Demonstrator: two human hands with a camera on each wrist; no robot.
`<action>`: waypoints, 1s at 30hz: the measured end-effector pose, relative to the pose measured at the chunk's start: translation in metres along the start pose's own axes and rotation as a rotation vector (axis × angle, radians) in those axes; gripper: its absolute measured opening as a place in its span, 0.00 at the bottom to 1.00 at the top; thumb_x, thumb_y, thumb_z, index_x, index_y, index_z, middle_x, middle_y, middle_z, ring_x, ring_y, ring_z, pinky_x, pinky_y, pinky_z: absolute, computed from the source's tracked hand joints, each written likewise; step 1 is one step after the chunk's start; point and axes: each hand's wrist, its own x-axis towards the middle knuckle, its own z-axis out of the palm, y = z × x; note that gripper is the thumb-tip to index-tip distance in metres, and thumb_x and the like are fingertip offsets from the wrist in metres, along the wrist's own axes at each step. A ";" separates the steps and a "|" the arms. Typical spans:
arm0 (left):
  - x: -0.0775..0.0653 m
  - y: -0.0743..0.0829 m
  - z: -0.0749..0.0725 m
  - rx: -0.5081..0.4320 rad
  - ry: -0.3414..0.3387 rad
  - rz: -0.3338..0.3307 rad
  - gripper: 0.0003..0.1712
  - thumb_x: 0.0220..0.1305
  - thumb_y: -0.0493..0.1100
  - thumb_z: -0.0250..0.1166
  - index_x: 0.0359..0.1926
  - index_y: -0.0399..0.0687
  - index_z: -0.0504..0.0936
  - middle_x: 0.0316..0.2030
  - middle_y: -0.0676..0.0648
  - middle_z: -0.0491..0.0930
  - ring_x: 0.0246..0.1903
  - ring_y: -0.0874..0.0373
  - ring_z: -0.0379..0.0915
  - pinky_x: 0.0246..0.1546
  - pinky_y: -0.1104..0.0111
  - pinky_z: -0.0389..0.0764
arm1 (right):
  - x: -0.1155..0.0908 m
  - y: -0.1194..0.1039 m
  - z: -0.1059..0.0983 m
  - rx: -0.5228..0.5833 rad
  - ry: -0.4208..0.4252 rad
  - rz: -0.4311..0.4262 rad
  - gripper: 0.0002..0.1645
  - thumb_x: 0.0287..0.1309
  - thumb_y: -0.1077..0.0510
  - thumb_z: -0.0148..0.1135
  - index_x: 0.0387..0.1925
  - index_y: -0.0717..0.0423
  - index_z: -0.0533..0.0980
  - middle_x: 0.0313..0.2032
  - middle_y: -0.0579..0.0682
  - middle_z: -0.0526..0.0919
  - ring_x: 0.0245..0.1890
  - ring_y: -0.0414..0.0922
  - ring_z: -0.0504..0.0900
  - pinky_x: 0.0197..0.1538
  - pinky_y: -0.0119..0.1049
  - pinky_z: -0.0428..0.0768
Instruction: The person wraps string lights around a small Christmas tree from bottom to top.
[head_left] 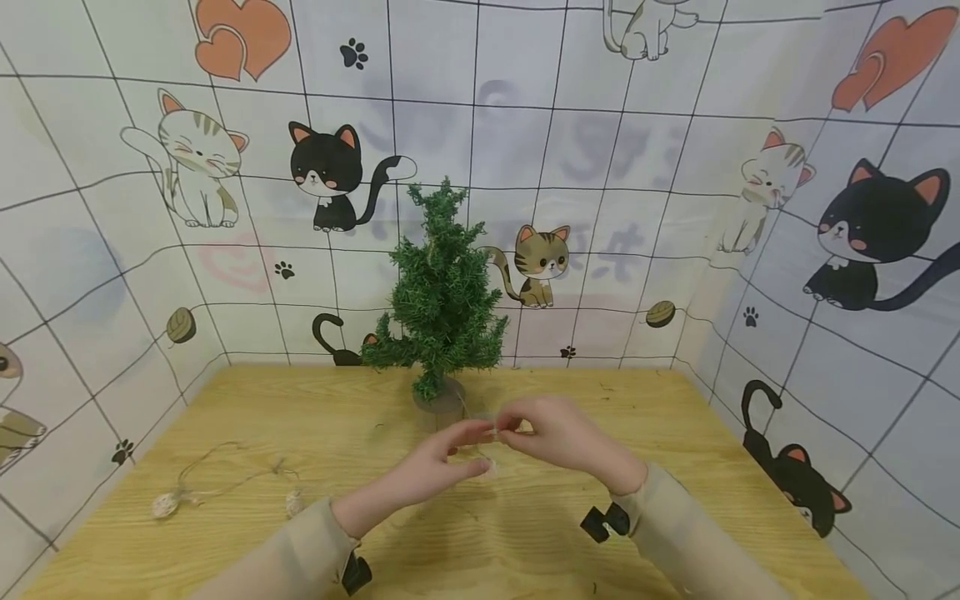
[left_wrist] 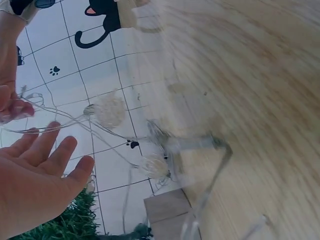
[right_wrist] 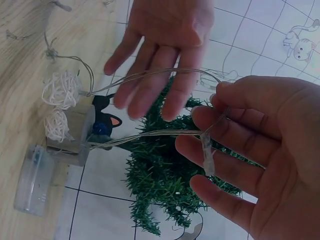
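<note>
My right hand (head_left: 558,433) pinches a thin clear wire (right_wrist: 155,133) of a light string between thumb and fingertip. From that grip a small clear bulb holder (right_wrist: 207,157) hangs in front of the other fingers. The left hand (head_left: 438,462) is beside it, fingers spread and nearly straight in the left wrist view; the wire runs past its fingertips, and whether they touch is unclear. Two white woven balls (right_wrist: 61,90) hang on the string. Behind both hands stands a small green artificial tree (head_left: 446,292) in a grey base (head_left: 438,396).
More of the string with a white ball (head_left: 165,504) lies on the left of the wooden table (head_left: 600,533). A clear plastic box (right_wrist: 32,177) sits near the tree's base. A cat-printed cloth (head_left: 510,150) encloses the back and sides.
</note>
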 end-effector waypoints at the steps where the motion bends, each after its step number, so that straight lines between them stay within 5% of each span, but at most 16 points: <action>1: -0.001 -0.001 -0.001 -0.020 -0.006 0.000 0.29 0.70 0.49 0.60 0.69 0.52 0.66 0.60 0.51 0.75 0.61 0.53 0.68 0.60 0.43 0.62 | 0.002 0.000 0.000 0.003 0.005 -0.010 0.02 0.61 0.60 0.65 0.34 0.49 0.82 0.31 0.38 0.83 0.32 0.32 0.80 0.36 0.31 0.79; 7: -0.009 -0.003 -0.008 -0.099 -0.057 0.022 0.26 0.71 0.45 0.59 0.66 0.45 0.69 0.52 0.46 0.80 0.52 0.53 0.75 0.49 0.59 0.76 | 0.013 -0.002 -0.004 0.012 0.022 -0.042 0.03 0.61 0.61 0.65 0.32 0.49 0.81 0.29 0.38 0.82 0.31 0.32 0.80 0.37 0.33 0.80; 13: -0.023 0.008 -0.022 -0.022 0.007 0.071 0.14 0.71 0.44 0.59 0.54 0.46 0.80 0.46 0.48 0.82 0.42 0.56 0.79 0.43 0.65 0.79 | 0.017 -0.004 -0.007 -0.009 0.041 -0.060 0.03 0.62 0.60 0.64 0.32 0.50 0.81 0.29 0.38 0.82 0.30 0.32 0.79 0.35 0.33 0.80; 19: -0.037 0.041 -0.050 0.027 0.061 0.135 0.10 0.74 0.40 0.54 0.43 0.41 0.81 0.35 0.47 0.80 0.33 0.49 0.79 0.35 0.63 0.80 | 0.024 -0.003 -0.009 -0.021 0.038 -0.059 0.03 0.61 0.61 0.64 0.33 0.51 0.82 0.30 0.39 0.82 0.31 0.33 0.80 0.35 0.31 0.79; 30: -0.045 0.102 -0.095 0.294 0.174 0.133 0.09 0.73 0.44 0.56 0.39 0.50 0.82 0.20 0.52 0.73 0.23 0.57 0.72 0.23 0.67 0.72 | 0.050 0.000 0.000 -0.041 -0.051 -0.023 0.02 0.60 0.58 0.66 0.35 0.48 0.83 0.31 0.38 0.76 0.28 0.34 0.74 0.31 0.30 0.75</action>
